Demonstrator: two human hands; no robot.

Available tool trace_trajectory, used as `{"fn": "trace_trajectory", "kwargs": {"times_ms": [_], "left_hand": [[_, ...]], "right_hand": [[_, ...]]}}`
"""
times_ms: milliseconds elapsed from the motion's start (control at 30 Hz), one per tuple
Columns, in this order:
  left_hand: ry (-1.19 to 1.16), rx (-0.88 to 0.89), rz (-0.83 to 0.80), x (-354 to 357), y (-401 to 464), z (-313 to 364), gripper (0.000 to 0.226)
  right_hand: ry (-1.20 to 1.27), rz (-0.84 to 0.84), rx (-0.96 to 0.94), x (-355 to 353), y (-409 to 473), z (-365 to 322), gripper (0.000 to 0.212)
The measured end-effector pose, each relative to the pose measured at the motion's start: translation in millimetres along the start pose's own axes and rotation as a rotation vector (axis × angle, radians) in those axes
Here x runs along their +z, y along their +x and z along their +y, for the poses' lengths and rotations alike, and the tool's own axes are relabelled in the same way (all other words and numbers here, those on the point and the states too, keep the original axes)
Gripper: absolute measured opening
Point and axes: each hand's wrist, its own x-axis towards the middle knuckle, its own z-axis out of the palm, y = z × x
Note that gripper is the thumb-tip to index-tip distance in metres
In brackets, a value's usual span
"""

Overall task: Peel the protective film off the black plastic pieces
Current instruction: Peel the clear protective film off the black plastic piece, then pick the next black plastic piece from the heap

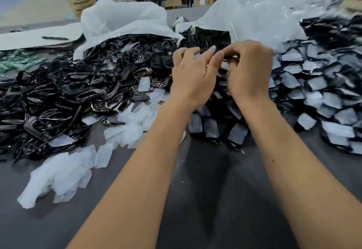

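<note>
Head view shows the right hand (249,72) pinching a black plastic piece (232,57) against the left hand (193,76), whose fingertips should catch the film's edge and draw it away slowly.

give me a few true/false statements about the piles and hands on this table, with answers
1. Both hands work on one small black piece at the middle of the table. True: the left hand and the right hand meet on the black plastic piece.
2. The film-covered pieces are piled to the person's left. False: the film-covered pile lies to the right; the glossy bare pile is on the left.
3. Loose peeled film sheets lie on the dark table. True.
4. The right hand rests flat and idle on the table. False: its fingers are curled round the piece.
</note>
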Motion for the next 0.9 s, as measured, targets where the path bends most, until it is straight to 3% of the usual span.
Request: {"fn": "trace_trajectory", "kwargs": {"times_ms": [167, 300, 400, 467, 533, 633, 733, 900], "left_hand": [[-0.008, -0.055, 0.067, 18, 3, 9, 0.054], [-0.043, -0.059, 0.103, 8, -16, -5, 0.043], [-0.101, -0.075, 0.216, -20, -34, -28, 0.034], [-0.041, -0.124, 0.256, -40, -46, -47, 0.038], [0.088, -0.200, 0.257, -59, -56, -71, 0.030], [0.358, -0.343, 0.240, -86, -79, -107, 0.025], [0.564, -0.422, 0.146, -102, -101, -134, 0.033], [0.544, -0.460, 0.192, -107, -109, -146, 0.025]], "right_hand": [[-0.180, -0.272, 0.052, -4, 14, 15, 0.045], [-0.140, -0.195, 0.117, -3, 15, 14, 0.050], [-0.068, -0.054, 0.033, 4, 10, -8, 0.049], [0.025, -0.069, -0.078, 16, 1, -32, 0.043], [0.047, -0.213, -0.170, 37, -12, -56, 0.038], [-0.011, -0.433, -0.297, 69, -32, -87, 0.035], [-0.090, -0.502, -0.375, 94, -45, -105, 0.040], [-0.151, -0.574, -0.315, 119, -46, -108, 0.035]]}}
